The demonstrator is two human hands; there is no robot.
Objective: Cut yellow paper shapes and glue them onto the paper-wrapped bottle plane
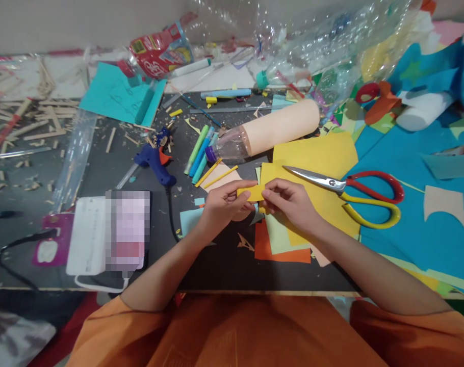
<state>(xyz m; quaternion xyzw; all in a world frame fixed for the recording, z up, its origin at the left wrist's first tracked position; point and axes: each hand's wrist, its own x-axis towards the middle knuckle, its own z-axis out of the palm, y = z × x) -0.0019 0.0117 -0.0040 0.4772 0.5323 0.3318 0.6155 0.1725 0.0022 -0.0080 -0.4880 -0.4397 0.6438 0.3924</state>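
One small yellow paper piece point(255, 192) is between the two hands, nearer the wearer than the peach-wrapped bottle point(283, 127). The left hand point(225, 201) has thumb and fingers clamped on one end of it; the right hand point(290, 200) pinches the other end, close beside.

Three markers point(201, 159), one green, one blue and one teal, lie just left of the wrapped bottle's purple cap. Two thin yellow sticks point(221, 176) rest below that cap, over one scrap of peach paper point(229, 172). One blue glue gun point(154, 162) lies farther left of the bottle, past the markers. One pair of scissors point(333, 183), with one red and one yellow handle, lies below and right of the bottle, partly on yellow paper point(316, 150). One red-labelled bottle point(159, 51) lies beyond it, to the upper left.
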